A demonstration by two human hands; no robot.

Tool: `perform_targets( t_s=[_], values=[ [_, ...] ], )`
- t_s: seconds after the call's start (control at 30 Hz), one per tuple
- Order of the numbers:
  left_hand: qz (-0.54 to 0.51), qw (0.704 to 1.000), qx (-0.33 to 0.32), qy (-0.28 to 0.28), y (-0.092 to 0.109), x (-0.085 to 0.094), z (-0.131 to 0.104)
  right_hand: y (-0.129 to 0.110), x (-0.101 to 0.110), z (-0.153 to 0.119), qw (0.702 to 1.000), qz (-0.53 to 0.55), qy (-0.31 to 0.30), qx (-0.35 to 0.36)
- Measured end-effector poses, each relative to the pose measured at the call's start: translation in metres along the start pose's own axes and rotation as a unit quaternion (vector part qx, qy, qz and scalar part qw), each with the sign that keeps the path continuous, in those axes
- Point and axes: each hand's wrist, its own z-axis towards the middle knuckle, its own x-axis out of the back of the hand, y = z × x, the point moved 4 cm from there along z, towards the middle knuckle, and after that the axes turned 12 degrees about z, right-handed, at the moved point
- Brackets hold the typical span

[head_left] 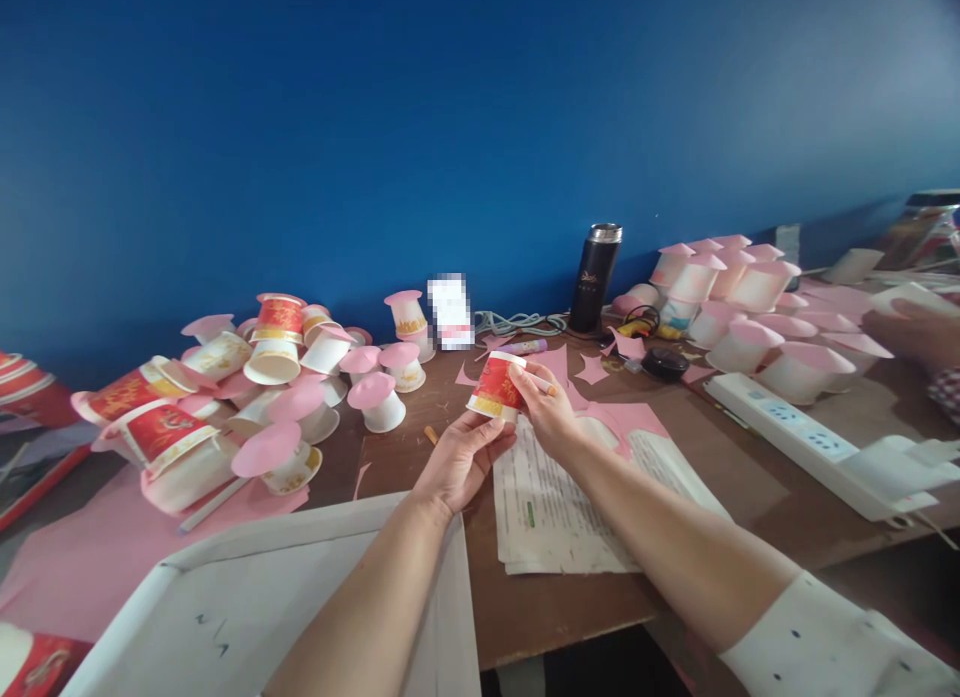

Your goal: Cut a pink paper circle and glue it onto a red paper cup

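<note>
A red paper cup with a white rim and a gold band is held tilted above the table. Fingers of my left hand close on its lower, gold-banded end. My right hand grips its other side, and a slim pale stick with an orange end pokes out between those fingers; its exact kind is unclear. Under my right forearm lie printed sheets and cut pink paper. Just left of the cup, several paper cups topped with pink paper discs stand on the table.
Piled cups fill the left side, beside a white box lid. Toward the wall stand a black thermos and a glue stick. More capped cups, a power strip and another person's hand are at right.
</note>
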Motion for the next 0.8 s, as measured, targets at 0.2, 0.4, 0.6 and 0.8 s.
perform_targets(
  t_s=[0.2, 0.4, 0.6, 0.8],
  values=[
    [-0.017, 1.0, 0.004, -0.004, -0.001, -0.005, -0.003, 0.001, -0.009, -0.004, 0.999, 0.001, -0.042, -0.017],
    [-0.059, 0.996, -0.038, 0.051, 0.004, 0.002, 0.0, 0.0, -0.001, -0.002, 0.996, -0.065, 0.014, 0.064],
    [-0.082, 0.989, -0.071, 0.097, 0.006, 0.011, 0.005, -0.044, -0.013, -0.033, 0.892, -0.258, -0.077, 0.363],
    [-0.055, 0.988, -0.091, 0.112, 0.008, 0.012, 0.002, -0.048, -0.034, -0.05, 0.86, -0.298, -0.22, 0.35]
  ],
)
